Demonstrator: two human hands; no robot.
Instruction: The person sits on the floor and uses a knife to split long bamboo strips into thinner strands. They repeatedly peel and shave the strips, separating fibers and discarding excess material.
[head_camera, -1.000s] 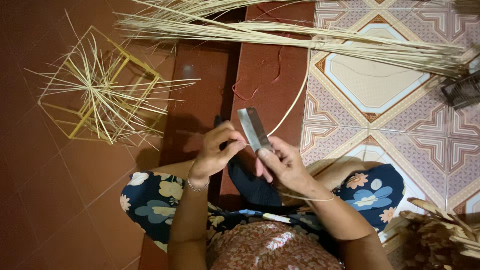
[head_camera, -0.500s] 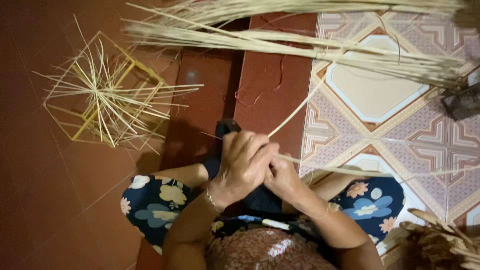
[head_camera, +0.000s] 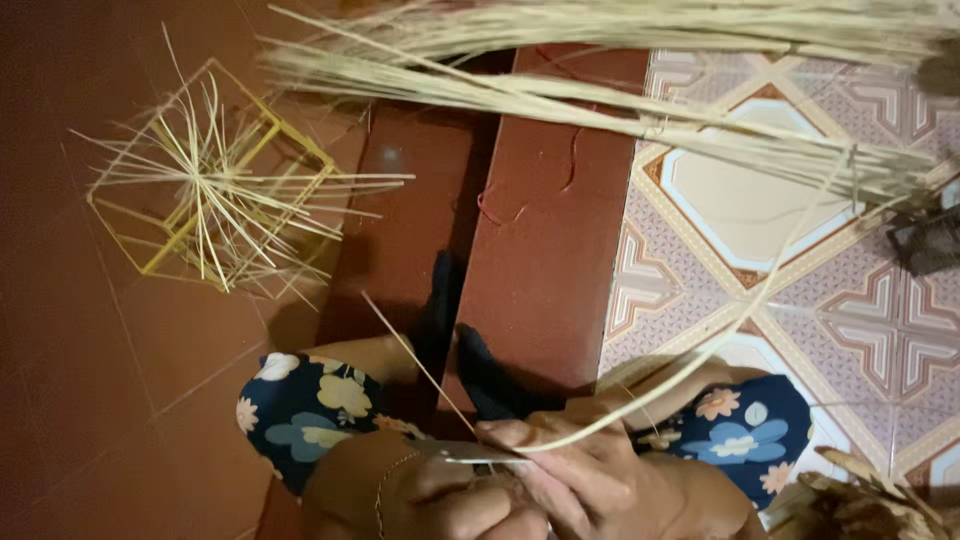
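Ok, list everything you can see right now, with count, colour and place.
long strip: one, pale straw, curving from the hands up to the right
thin splinter: one, pale, slanting up-left from the hands
blade: one, grey, at the hands
straw bundles: two or so, pale, across the top
wire frame: one, yellow, upper left, loose straws on it
step: one, red-brown, centre
patterned tiles: several, cream and brown, right
dark thing: one, right edge, unclear
left hand: at the blade
right hand: pinching the long strip
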